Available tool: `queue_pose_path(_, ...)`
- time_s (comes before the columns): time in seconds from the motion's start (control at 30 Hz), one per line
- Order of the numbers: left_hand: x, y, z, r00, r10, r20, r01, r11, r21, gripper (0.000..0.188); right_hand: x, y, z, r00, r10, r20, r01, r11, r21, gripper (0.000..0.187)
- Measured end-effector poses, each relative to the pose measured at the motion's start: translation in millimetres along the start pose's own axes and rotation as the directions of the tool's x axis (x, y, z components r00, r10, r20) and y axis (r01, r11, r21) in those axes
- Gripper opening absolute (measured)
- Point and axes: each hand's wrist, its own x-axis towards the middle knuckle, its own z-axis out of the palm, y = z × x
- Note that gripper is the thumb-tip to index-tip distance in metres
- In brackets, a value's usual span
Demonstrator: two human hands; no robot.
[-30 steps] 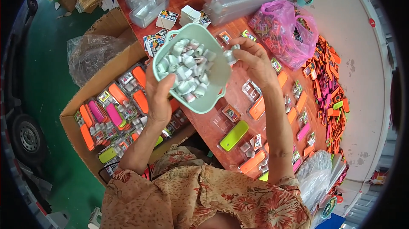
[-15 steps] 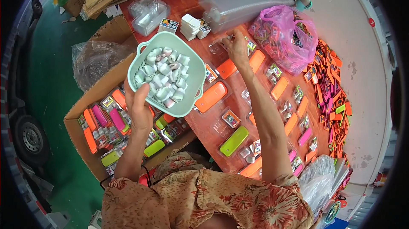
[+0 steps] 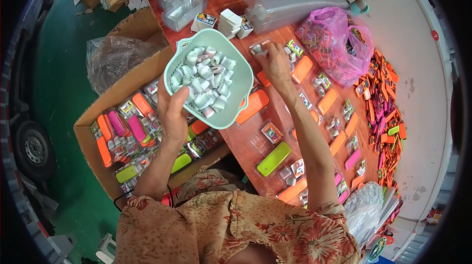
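Holding the green basket [image 3: 239,74] up over the table's [image 3: 241,138] left edge, the left hand [image 3: 172,109] is closed on its near left side, thumb over the rim; its other fingers are mostly hidden. White rolls [image 3: 202,84] lie loose in the basket, a good many of them.

The right hand [image 3: 269,53] reaches to the table's far side, left of the pink bag [image 3: 339,43], its fingers bent and thumb and fingertips close together at a clear tray [image 3: 255,45]. Rolls show right beside the fingertips; whether one is pinched between them I cannot tell.

Judging by the trays, the work looks partway along. Several toward the table's right edge have rolls next to their coloured cases, and so do many in the carton [image 3: 109,102] along the left edge. The tray with the green case [image 3: 274,159], near the table's left edge, has an orange packet [image 3: 271,132] but shows no rolls in its small compartments, so it seems unfilled. The orange case [image 3: 254,105] beyond it is partly behind the basket, so its tray cannot be judged. Heaped cases [image 3: 383,111] lie along the right edge, outside any tray.
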Motion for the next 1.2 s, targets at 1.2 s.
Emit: queue_pose_path(1.2, -11, -2, 6, 1.000, -0.003, 0.023, 0.002, 1.000, 0.000, 0.047, -44, -115, -35, 0.922, -0.146, 0.358, 0.069, 0.973, 0.219, 0.013)
